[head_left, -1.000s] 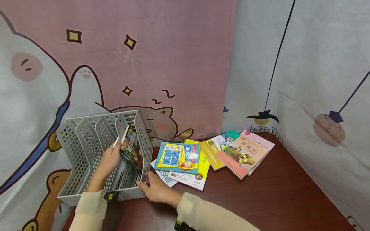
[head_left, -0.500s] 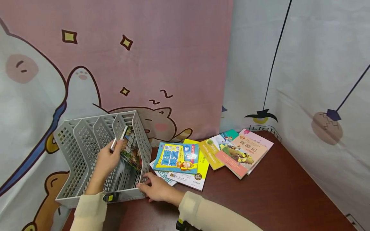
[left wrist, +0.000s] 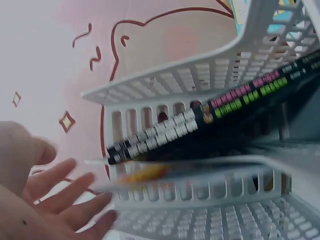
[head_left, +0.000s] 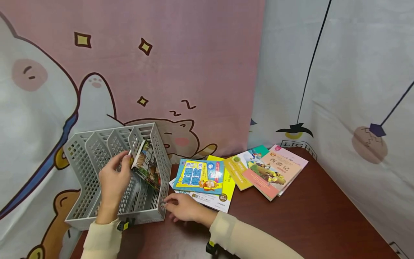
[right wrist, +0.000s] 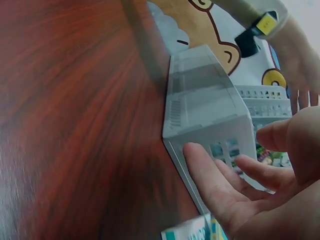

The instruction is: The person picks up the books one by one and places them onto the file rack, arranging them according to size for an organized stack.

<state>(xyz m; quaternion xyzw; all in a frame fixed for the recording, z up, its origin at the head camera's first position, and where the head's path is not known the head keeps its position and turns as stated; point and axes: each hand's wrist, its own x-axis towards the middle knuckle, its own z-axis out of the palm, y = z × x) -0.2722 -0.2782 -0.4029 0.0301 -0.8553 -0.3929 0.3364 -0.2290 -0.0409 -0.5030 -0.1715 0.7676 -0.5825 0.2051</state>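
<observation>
A grey slatted magazine rack [head_left: 142,216] with several compartments stands at the left of the table. In its rightmost part lean dark books with a colourful cover [head_left: 149,166]; their spines [left wrist: 200,117] show in the left wrist view. Beside them is a thin book with a pale edge [left wrist: 215,161], blurred. My left hand [head_left: 114,180] is over the rack, its fingers loosely extended right at the end of this thin book. At the rack's front right corner is my right hand [head_left: 187,208], fingers relaxed and spread beside the side wall [right wrist: 197,137], gripping nothing.
Right of the rack, a blue book [head_left: 198,176] lies on a yellow-and-white book [head_left: 229,192]. Farther right, a salmon-pink book [head_left: 273,171] overlaps other books on the brown table [head_left: 310,216]. A patterned cloth [head_left: 207,72] hangs behind.
My left hand has let go of the thin book and drawn slightly back from it. My right hand has come off the rack's front corner and shifted a little to the right.
</observation>
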